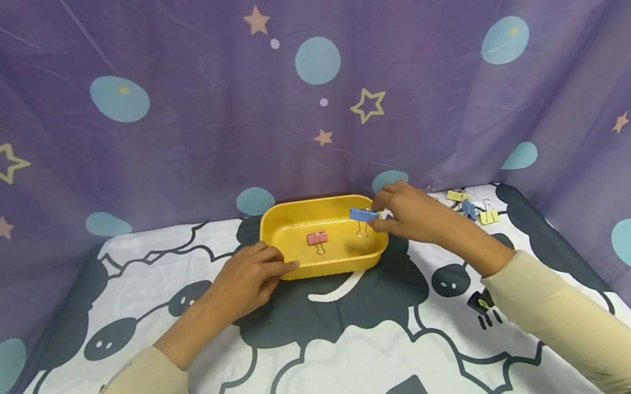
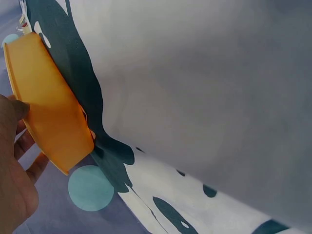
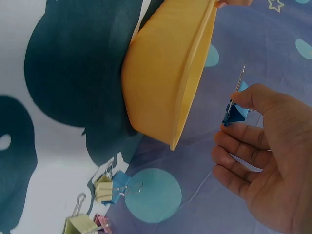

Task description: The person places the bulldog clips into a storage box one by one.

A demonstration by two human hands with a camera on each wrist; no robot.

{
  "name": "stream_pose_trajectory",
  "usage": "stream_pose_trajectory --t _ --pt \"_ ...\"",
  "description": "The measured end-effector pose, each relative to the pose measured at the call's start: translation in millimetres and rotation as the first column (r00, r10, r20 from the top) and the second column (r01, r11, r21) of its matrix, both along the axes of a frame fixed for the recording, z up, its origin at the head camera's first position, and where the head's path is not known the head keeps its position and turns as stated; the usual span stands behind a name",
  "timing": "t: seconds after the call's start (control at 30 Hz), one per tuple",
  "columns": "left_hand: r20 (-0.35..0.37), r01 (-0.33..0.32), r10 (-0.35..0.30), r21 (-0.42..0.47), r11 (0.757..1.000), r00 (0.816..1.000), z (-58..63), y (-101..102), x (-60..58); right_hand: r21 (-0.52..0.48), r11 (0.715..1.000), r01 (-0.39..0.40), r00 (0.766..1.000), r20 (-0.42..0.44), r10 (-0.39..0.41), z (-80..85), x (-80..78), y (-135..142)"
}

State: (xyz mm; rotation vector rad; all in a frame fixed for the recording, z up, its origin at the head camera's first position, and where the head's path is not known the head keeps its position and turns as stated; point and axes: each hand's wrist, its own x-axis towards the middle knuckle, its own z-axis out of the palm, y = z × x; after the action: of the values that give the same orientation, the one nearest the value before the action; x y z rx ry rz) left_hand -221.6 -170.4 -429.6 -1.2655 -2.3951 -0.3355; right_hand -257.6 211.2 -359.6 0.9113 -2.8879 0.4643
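A yellow plastic tub (image 1: 334,267) stands at the far edge of the table. My left hand (image 1: 248,276) grips its near left corner, the thumb on the outer wall in the left wrist view. My right hand (image 1: 416,213) pinches a blue binder clip (image 1: 361,214) between thumb and fingertips. That clip is held over the tub's right end, its wire handles hanging down in the head view. Inside the tub, near the middle, lies a pink binder clip (image 1: 317,238).
Right of the tub, several loose binder clips lie on the cloth: a yellow one (image 1: 489,216), a blue one (image 1: 468,209) and, in the right wrist view, a pink one (image 3: 102,223) among them. A purple curtain (image 1: 308,156) rises right behind the tub.
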Motion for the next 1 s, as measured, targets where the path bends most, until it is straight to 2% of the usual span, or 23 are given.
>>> stream_pose_trajectory --t 0.27,0.47,0.83,1.0 --pt "0.013 0.017 -0.017 0.015 1.000 1.000 0.7 2 -0.9 0.005 1.000 -0.003 1.000 -0.020 0.003 -4.9 1.4 -13" --pt "0.037 0.000 0.000 0.014 1.000 0.999 1.7 4 0.3 0.020 1.000 0.002 1.000 0.006 -0.002 -13.7 2.3 -18" --pt "0.057 -0.028 0.028 -0.001 1.000 0.998 3.8 3 3.4 0.019 0.999 0.045 0.998 0.053 -0.046 -15.7 3.0 -21" --pt "0.051 -0.031 0.031 0.001 1.000 0.998 3.3 2 4.0 -0.075 0.996 0.042 0.995 0.089 -0.035 -17.3 2.8 -15"
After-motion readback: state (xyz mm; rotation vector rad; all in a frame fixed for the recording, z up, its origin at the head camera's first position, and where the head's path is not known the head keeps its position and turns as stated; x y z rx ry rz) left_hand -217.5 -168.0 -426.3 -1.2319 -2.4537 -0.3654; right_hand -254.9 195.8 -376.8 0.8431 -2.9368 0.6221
